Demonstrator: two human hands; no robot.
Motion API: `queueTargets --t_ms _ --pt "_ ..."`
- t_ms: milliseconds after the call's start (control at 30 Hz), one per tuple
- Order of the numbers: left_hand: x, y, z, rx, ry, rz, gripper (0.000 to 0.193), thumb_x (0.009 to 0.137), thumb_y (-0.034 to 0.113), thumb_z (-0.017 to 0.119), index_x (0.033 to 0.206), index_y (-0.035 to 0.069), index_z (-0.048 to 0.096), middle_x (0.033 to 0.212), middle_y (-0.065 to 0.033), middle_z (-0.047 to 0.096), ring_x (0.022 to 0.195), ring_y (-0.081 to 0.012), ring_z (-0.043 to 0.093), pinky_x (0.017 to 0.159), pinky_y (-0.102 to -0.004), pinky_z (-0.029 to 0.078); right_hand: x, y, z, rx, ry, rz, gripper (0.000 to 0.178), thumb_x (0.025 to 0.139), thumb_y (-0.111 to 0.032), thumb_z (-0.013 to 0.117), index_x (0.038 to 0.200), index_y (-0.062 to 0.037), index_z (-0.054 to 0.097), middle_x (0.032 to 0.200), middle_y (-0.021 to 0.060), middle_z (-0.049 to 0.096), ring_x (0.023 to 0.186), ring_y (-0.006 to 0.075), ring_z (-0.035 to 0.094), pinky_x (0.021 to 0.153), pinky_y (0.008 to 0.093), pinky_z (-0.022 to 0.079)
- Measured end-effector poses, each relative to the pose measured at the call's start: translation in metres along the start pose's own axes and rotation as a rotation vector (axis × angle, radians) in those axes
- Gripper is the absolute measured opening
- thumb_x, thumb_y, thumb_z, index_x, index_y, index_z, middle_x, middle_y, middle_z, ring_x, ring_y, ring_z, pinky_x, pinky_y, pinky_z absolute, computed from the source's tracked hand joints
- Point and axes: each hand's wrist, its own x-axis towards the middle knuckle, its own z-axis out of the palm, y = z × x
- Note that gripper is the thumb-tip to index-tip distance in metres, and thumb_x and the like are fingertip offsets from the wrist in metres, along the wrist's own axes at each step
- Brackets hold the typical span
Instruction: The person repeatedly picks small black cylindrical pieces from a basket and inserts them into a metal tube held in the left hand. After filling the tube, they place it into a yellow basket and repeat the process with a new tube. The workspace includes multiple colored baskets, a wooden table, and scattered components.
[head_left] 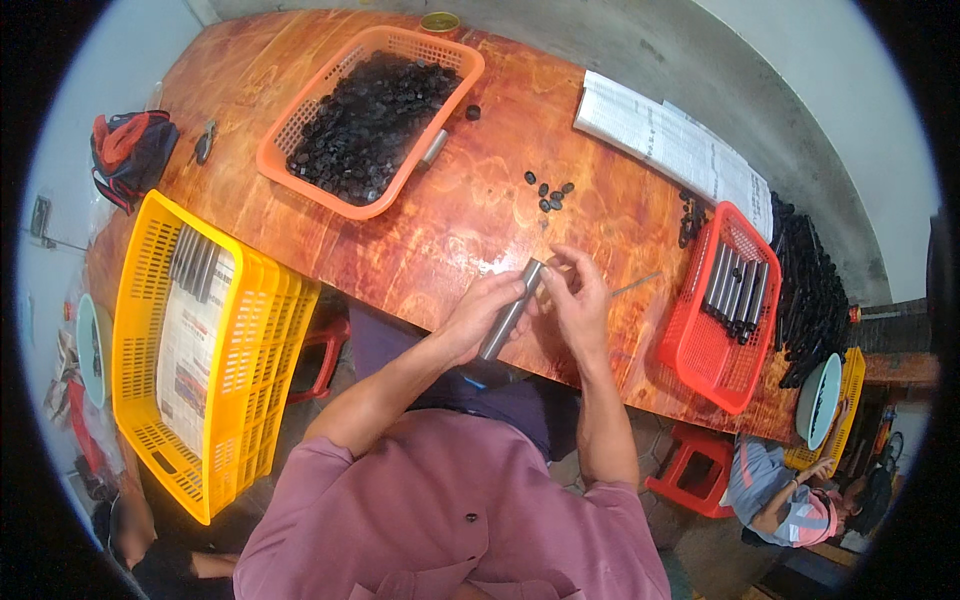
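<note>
My left hand (478, 312) is closed round a short grey metal tube (505, 325), held slantwise over the table's near edge with its upper end toward the right. Close beside that upper end is my right hand (582, 305), its fingers curled together; whatever they pinch is hidden or too small to name. Beyond the hands, several small black oval caps (545, 190) lie loose on the reddish wooden table (400, 255).
An orange basket (375, 212) of black caps stands far left, a red basket (700, 385) with metal tubes at right. Yellow crates (210, 480) hold newspaper and tubes. Black strips (805, 290) pile up far right, beside printed sheets (660, 130). Another person (780, 490) sits lower right.
</note>
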Motion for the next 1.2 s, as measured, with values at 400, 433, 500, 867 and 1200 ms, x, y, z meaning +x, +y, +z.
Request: queueTargets --t_ms 400,433,500,867,1200 --pt "-0.016 -0.017 0.008 0.019 -0.009 -0.199 0.031 0.112 0.033 0.043 0.109 0.005 0.055 0.082 -0.0060 0.062 0.061 -0.0141 0.060 0.053 -0.0267 0.050 -0.014 0.012 -0.010 0.244 -0.244 0.286 0.029 0.095 -0.010 0.071 0.118 0.0045 0.061 0.093 0.0061 0.068 0.081 0.0095 0.065 0.073 0.0243 0.053" --pt "-0.015 -0.018 0.006 0.009 -0.023 -0.198 0.031 0.112 0.033 0.043 0.111 0.005 0.054 0.082 -0.0055 0.062 0.062 -0.0141 0.060 0.053 -0.0266 0.050 -0.015 0.013 -0.010 0.254 -0.249 0.288 0.029 0.095 -0.010 0.071 0.118 0.0045 0.061 0.092 0.0057 0.068 0.080 0.0095 0.065 0.073 0.0242 0.053" --pt "-0.013 -0.020 0.002 0.048 -0.029 -0.188 0.031 0.111 0.036 0.044 0.109 0.006 0.054 0.082 -0.0071 0.062 0.061 -0.0161 0.061 0.053 -0.0276 0.050 -0.014 0.012 -0.012 0.264 -0.261 0.301 0.029 0.095 -0.010 0.071 0.118 0.0041 0.061 0.091 0.0052 0.067 0.080 0.0092 0.064 0.073 0.0239 0.053" --pt "-0.006 -0.018 -0.004 0.409 -0.102 0.014 0.033 0.110 0.035 0.049 0.120 0.004 0.056 0.084 -0.0050 0.064 0.065 -0.0111 0.063 0.056 -0.0240 0.051 -0.009 0.016 -0.019 0.368 -0.228 0.205 0.034 0.095 -0.006 0.070 0.126 0.0016 0.055 0.104 0.0075 0.066 0.090 0.0105 0.064 0.079 0.0241 0.053" --pt "-0.008 -0.003 -0.009 0.628 -0.087 0.154 0.039 0.106 0.021 0.057 0.139 0.000 0.054 0.095 -0.0042 0.064 0.079 -0.0109 0.062 0.071 -0.0295 0.054 -0.003 0.004 -0.026 0.363 -0.224 0.175 0.035 0.097 -0.007 0.069 0.128 -0.0007 0.054 0.112 0.0071 0.066 0.093 0.0086 0.063 0.077 0.0214 0.051"
